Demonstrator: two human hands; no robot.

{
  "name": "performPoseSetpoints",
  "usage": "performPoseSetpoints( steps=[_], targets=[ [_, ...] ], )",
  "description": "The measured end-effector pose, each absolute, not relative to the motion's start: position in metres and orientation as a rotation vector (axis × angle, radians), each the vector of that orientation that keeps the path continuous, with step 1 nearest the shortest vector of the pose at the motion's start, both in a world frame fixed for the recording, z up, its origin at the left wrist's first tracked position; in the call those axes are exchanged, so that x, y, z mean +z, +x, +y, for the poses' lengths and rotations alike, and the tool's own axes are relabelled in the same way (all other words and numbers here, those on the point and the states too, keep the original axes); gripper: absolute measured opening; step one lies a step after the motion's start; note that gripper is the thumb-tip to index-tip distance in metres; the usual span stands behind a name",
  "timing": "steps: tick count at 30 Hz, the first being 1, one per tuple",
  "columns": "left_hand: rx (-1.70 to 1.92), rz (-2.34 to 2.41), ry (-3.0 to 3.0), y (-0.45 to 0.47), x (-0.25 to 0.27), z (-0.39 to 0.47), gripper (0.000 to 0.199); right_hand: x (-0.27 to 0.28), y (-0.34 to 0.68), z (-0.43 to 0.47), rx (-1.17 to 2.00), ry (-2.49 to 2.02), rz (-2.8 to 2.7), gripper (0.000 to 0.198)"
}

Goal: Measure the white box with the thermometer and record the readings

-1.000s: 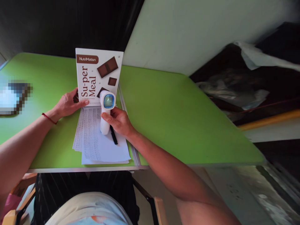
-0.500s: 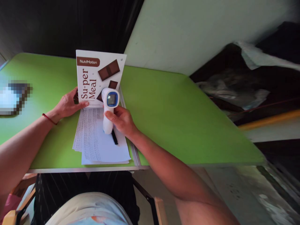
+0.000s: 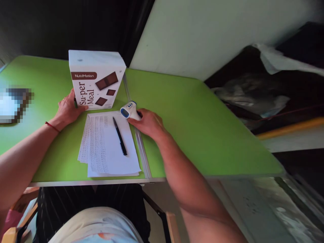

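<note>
My left hand grips the lower left edge of a white box with chocolate pieces and "NutriMotion Su-per Meal" printed on its front. The box stands upright on the green table, and the thumb lies on its lower front. In my right hand is a white and blue infrared thermometer, tilted, with its screen end toward the left. It is held just right of the box, near the top of the paper stack. Sheets of handwritten paper lie below the box, with a black pen resting on them.
The green table has a metal seam running right of the papers. A blurred-out, pixelated object lies at the left. Beyond the table's right edge are plastic bags and a yellow bar.
The box has shifted left and turned so its top face shows. My right hand has moved right and tipped the thermometer from upright to slanted, uncovering the pen.
</note>
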State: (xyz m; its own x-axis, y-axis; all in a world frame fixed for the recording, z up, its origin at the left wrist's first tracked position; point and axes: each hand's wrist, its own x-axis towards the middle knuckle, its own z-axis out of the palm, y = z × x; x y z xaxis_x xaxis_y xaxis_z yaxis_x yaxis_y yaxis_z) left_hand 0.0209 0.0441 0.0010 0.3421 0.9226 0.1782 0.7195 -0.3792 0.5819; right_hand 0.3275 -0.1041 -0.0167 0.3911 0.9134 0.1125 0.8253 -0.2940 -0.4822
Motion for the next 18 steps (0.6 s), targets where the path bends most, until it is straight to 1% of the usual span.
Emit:
performPoseSetpoints(
  steps=[2, 4, 5, 7, 9, 10, 12, 15, 18],
  targets=[
    [0.638, 1.483, 2.239, 0.021, 0.003, 0.041, 0.068, -0.018, 0.328, -0.105, 0.171, -2.173, -1.526, 0.034],
    [0.570, 1.501, 2.286, 0.021, 0.004, 0.038, 0.073, -0.017, 0.326, -0.107, 0.038, -2.075, -1.569, 0.038],
    [0.528, 1.496, 2.307, 0.020, 0.003, 0.037, 0.082, -0.016, 0.324, -0.109, -0.019, -2.002, -1.584, 0.039],
    [0.430, 1.474, 2.338, 0.018, 0.002, 0.035, 0.107, -0.013, 0.315, -0.112, -0.022, -1.853, -1.610, 0.033],
    [0.323, 1.451, 2.361, 0.017, 0.000, 0.035, 0.135, -0.011, 0.300, -0.115, 0.129, -1.766, -1.656, 0.024],
    [0.275, 1.446, 2.370, 0.017, 0.000, 0.035, 0.146, -0.010, 0.292, -0.117, 0.223, -1.755, -1.696, 0.025],
    [0.201, 1.456, 2.382, 0.018, -0.001, 0.035, 0.159, -0.010, 0.278, -0.120, 0.328, -1.765, -1.789, 0.030],
    [0.135, 1.520, 2.363, 0.021, 0.000, 0.034, 0.169, -0.011, 0.269, -0.122, 0.370, -1.753, -1.873, 0.034],
    [0.119, 1.551, 2.338, 0.023, 0.002, 0.032, 0.170, -0.010, 0.275, -0.121, 0.399, -1.592, -1.841, 0.033]
  ],
)
